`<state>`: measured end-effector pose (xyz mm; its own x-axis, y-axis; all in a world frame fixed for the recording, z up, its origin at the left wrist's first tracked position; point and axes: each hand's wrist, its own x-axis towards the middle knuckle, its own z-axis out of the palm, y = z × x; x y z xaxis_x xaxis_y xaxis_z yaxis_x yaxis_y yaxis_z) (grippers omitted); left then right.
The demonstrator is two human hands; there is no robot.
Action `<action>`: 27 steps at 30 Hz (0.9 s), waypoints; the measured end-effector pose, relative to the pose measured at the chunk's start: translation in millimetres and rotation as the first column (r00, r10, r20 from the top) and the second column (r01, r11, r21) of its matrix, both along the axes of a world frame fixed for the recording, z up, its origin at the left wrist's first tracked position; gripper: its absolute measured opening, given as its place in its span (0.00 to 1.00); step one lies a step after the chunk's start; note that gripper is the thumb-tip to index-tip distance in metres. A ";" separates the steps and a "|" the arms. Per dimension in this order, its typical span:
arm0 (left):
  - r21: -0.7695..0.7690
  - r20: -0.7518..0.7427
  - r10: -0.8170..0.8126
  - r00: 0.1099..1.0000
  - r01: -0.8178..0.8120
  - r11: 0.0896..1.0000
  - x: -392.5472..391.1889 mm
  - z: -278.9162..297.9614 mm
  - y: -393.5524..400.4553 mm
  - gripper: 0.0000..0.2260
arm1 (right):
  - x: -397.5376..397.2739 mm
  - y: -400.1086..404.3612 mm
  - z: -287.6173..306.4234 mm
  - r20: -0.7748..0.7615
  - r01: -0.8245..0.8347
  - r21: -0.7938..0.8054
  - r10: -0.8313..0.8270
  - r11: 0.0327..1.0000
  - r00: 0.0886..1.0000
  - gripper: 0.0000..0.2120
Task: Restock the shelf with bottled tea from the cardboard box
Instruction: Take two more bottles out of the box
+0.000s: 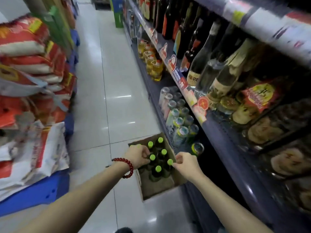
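An open cardboard box [157,189] stands on the floor against the bottom shelf [170,137]. Several dark tea bottles with lime-green caps [158,169] stand upright in it. My left hand [138,155], with a red bead bracelet on the wrist, closes its fingers around the cap of one bottle [152,157] in the box. My right hand [186,161] pinches the green cap of another bottle [170,162] at the box's right side. One matching bottle [197,148] stands on the bottom shelf, right of the box.
Rows of capped drink bottles [178,115] fill the bottom shelf further along, then yellow oil jugs [152,63]. Dark glass bottles [210,68] crowd the shelf above. Stacked rice sacks [32,81] on a blue pallet [35,194] line the aisle's left side.
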<state>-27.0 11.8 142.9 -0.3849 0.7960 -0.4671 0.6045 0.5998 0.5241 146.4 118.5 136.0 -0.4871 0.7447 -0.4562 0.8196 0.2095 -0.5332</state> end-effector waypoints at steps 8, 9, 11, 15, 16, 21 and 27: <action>0.024 0.004 -0.039 0.999 0.038 0.999 22.2 -171.7 15.2 0.20 | 9.8 15.2 -169.7 0.029 0.027 0.003 -0.027 1.000 0.999 0.19; 0.037 -0.001 -0.040 0.999 0.040 0.999 22.7 -186.8 18.1 0.21 | 8.7 17.2 -184.1 0.023 0.038 0.015 -0.038 0.999 0.999 0.20; 0.074 0.010 -0.026 1.000 0.025 0.997 24.5 -212.4 22.9 0.23 | 6.1 20.2 -208.9 0.003 0.060 0.040 -0.061 0.997 0.998 0.23; 0.175 0.064 -0.007 0.998 -0.004 0.985 28.8 -245.9 31.0 0.22 | -2.3 28.8 -241.8 -0.074 0.061 0.078 -0.055 0.995 0.996 0.31; 0.187 0.078 -0.002 0.997 -0.013 0.982 30.6 -251.7 32.7 0.22 | -3.9 31.4 -248.1 -0.078 0.048 0.090 -0.041 0.995 0.996 0.32; 0.224 0.130 0.076 0.989 -0.104 0.969 34.1 -278.4 38.4 0.22 | -4.9 30.1 -271.8 -0.101 0.081 0.187 -0.063 0.979 0.993 0.18; 0.366 0.166 0.060 0.984 -0.117 0.923 33.0 -294.6 39.3 0.19 | 2.2 28.2 -284.0 -0.257 0.104 0.122 -0.070 0.987 0.964 0.20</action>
<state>6.0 51.0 -151.7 -0.4111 0.8894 -0.2000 0.4560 0.3906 0.7997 148.6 146.7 -147.9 -0.5035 0.8352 -0.2211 0.6813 0.2264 -0.6961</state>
